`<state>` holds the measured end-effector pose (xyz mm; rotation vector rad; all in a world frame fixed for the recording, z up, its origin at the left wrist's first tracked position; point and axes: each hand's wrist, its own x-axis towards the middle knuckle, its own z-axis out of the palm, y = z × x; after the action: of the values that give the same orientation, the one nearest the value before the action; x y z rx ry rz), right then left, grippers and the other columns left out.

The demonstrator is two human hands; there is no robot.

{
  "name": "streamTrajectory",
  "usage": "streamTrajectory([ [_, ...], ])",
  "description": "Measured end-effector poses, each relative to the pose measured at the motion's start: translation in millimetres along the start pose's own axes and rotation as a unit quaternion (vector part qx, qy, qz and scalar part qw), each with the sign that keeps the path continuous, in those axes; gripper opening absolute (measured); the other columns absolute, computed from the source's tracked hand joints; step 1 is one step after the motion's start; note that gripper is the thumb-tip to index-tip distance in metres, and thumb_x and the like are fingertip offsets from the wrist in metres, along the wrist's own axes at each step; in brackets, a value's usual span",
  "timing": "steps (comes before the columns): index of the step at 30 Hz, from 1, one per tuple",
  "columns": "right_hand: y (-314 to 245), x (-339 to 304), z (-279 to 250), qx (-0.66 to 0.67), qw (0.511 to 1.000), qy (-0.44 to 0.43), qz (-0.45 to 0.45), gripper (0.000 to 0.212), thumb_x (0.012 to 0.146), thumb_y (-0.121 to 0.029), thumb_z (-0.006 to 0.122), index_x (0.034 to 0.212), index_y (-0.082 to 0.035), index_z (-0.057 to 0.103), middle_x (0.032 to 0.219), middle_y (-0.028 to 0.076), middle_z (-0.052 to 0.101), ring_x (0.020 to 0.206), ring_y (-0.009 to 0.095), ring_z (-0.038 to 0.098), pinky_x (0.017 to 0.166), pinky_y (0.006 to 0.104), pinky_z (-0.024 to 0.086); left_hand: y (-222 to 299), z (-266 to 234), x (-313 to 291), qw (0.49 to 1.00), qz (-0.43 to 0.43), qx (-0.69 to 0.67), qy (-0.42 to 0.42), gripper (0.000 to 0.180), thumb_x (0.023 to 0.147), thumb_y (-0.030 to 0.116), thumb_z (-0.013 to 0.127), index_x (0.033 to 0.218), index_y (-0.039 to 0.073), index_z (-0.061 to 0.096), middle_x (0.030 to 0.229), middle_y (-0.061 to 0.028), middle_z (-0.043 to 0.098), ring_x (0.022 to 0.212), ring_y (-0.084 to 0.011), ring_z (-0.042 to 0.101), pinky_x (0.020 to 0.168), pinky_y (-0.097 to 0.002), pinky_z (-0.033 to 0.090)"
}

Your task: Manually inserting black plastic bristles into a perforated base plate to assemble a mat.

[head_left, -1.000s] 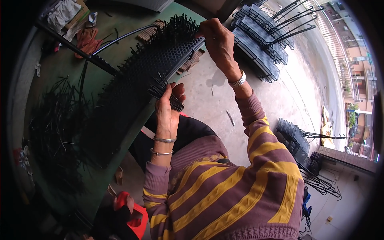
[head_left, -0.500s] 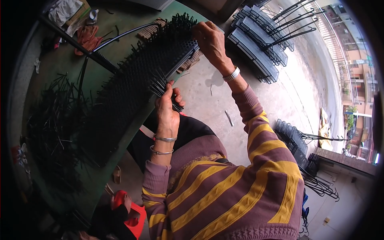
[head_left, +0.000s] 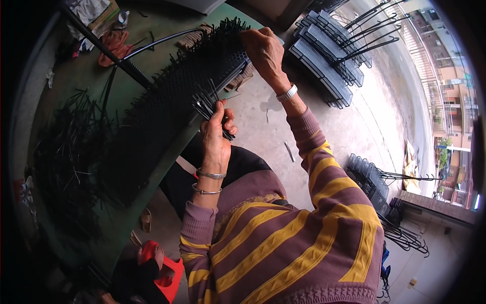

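A flat brown cardboard box point(head_left: 104, 19) is lying at the far end of the green surface point(head_left: 76, 76).

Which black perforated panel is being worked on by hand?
The long panel lying on the green table, its far end under the right hand. The other panels sit stacked on the floor.

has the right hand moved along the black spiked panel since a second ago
No, hardly. The right hand stays pinched at the far end of the black spiked panel, at the same spot against the stacked panels beside it.
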<state>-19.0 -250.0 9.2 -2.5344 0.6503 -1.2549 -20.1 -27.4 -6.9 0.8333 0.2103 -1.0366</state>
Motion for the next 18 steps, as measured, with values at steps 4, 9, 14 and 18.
streamTrajectory([
  [4,-1,-6,-2,0.001,1.000,-0.007,0.018,0.015,0.081,-0.019,0.067,0.095,-0.019,0.071,0.083,0.009,0.062,0.078,0.027,0.062,0.063,0.0382,0.048,2,4,-4,1.000,0.001,-0.002,0.004,0.022,0.097,0.028,0.058,0.107,0.008,0.060,0.073,0.0018,0.053,0.056,-0.0062,0.037,0.053,-0.0235,0.031],
  [9,-10,-21,-12,-0.049,0.998,-0.041,0.023,0.024,0.086,-0.027,0.066,0.107,-0.014,0.070,0.085,0.011,0.061,0.076,0.026,0.062,0.062,0.0375,0.048,2,6,-7,1.000,-0.007,-0.001,0.016,0.024,0.096,0.027,0.060,0.110,0.007,0.063,0.072,0.0024,0.053,0.054,-0.0057,0.038,0.051,-0.0226,0.030],
  [14,-30,-33,-35,0.290,0.921,-0.212,0.151,0.038,0.089,-0.030,0.067,0.116,-0.003,0.065,0.082,0.010,0.065,0.074,0.016,0.063,0.067,0.0306,0.050,1,6,-10,1.000,-0.014,0.020,0.006,0.024,0.094,0.026,0.063,0.110,0.007,0.065,0.071,0.0020,0.053,0.054,-0.0053,0.038,0.050,-0.0222,0.030],
  [18,-36,-31,-46,0.403,0.794,-0.400,0.219,0.032,0.093,-0.026,0.064,0.110,0.002,0.066,0.082,0.002,0.065,0.075,0.008,0.059,0.071,0.0227,0.049,1,11,-12,0.997,-0.028,0.058,0.033,0.025,0.091,0.025,0.066,0.108,0.007,0.066,0.075,-0.0005,0.059,0.055,-0.0053,0.041,0.048,-0.0219,0.031],
])
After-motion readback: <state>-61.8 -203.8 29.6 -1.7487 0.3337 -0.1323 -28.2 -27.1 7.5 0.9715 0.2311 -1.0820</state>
